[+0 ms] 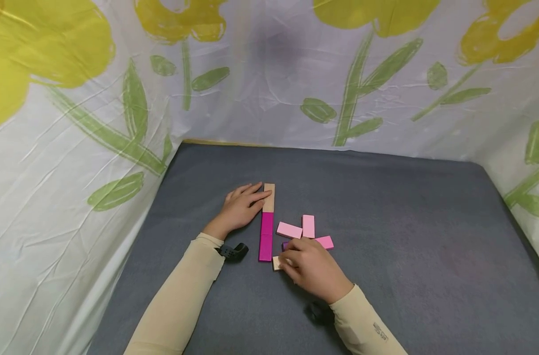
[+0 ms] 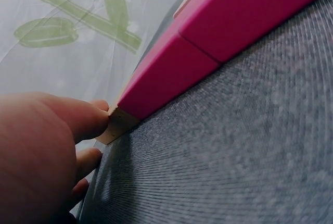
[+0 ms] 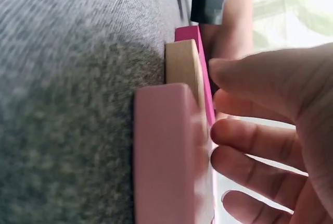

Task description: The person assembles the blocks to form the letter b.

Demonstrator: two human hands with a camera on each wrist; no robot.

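My left hand reaches over the far end of a straight row of blocks. Its index finger lies across a bare wooden block, and the thumb touches that block's side in the left wrist view. Two magenta blocks continue the row toward me, end to end. My right hand hovers low over loose blocks, fingers bent and spread, with nothing between them in the right wrist view. Under its fingertips is another wooden block, partly hidden. A purple block and a pink block also peek out around this hand.
Two more pink blocks lie just beyond the right hand, one slanted and one upright in view. A dark grey cloth covers the table. Flower-printed white sheeting hangs behind and at both sides.
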